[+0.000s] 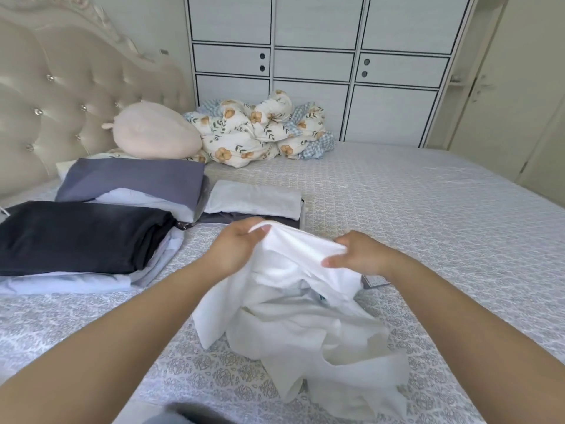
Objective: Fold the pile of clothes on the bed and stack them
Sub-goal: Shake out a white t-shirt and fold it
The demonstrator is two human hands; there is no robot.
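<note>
Bed [397, 191], stacks at left: left hand [232, 246] and right hand [360, 255] pinch white garment [305, 316], probably a shirt; bunched hem risks a crooked fold.

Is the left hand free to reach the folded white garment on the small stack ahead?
Probably not yet: the left hand grips the white garment, as does the right hand. Nothing blocks the way to the folded white garment.

No readable text, label, brand, number or sign shows anywhere.

Bed [428, 191] with folded stacks [79, 234]
</note>
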